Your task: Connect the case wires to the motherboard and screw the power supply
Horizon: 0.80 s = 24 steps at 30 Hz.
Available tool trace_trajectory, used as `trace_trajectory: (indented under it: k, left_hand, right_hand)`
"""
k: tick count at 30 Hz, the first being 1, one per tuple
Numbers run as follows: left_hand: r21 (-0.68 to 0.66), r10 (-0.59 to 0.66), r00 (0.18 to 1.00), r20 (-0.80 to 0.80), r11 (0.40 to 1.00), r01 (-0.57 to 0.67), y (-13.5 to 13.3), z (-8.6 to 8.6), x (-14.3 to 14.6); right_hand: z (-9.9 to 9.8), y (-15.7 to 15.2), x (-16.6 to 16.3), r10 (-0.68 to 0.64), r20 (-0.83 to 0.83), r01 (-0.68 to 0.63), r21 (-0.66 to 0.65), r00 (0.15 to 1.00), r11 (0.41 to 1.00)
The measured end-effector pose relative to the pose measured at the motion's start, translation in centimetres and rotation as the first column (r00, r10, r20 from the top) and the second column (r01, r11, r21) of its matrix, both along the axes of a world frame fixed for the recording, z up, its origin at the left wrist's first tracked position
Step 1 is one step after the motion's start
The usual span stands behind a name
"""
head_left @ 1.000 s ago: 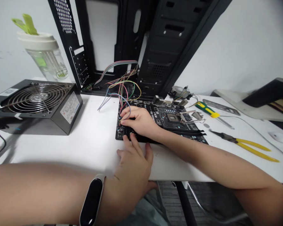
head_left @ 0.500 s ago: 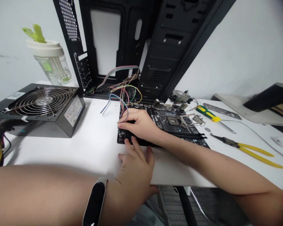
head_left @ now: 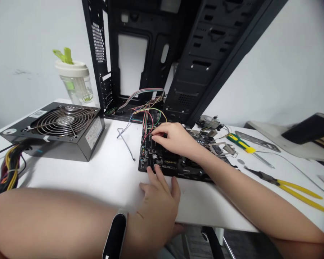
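Observation:
My right hand [head_left: 175, 139] is over the black motherboard [head_left: 158, 158], thumb and fingertips drawn together in a pinch beside several thin coloured wires [head_left: 148, 118]. Whatever is between those fingertips is too small to make out. My left hand [head_left: 158, 198], with a band on its wrist, has its fingers spread, and two fingertips rest on the board's near edge. A blue-grey wire [head_left: 126, 146] lies bent on the white table left of the board, its small dark connector free. The wires run back to the upright black computer case [head_left: 183, 75].
A power supply [head_left: 94, 136] with a cable bundle [head_left: 12, 167] stands at left, before a lidded cup [head_left: 74, 82]. At right lie a green-yellow screwdriver [head_left: 241, 143], yellow-handled pliers [head_left: 294, 189] and a metal I/O plate [head_left: 259, 141]. The table's near edge is below the board.
My right hand has let go of the blue-grey wire, now on the table, and moved up and right over the board. My left hand stays at the board's edge. The view has shifted.

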<state>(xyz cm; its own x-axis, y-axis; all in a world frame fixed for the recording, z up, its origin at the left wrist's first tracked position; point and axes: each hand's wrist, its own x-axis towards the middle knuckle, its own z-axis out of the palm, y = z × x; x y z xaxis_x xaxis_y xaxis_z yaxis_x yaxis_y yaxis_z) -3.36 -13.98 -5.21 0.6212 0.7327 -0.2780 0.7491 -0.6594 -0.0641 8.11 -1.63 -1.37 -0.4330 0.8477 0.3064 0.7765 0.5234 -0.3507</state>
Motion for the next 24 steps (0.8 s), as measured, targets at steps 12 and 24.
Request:
trace_trajectory:
  k: [12, 24]
  left_hand:
    - [0.055, -0.033, 0.999, 0.002, 0.998, 0.033, 0.0, 0.3, -0.3]
    - [0.075, -0.011, 0.999, 0.031, 0.997, 0.008, -0.1, -0.8, -0.1]
  right_hand:
    - [-2.8, 1.3, -2.7, -0.050, -0.192, 0.015, -0.176, 0.980, 0.984]
    - [-5.2, 1.9, -2.6, -0.164, -0.647, -0.027, -0.275, 0.744, 0.961]
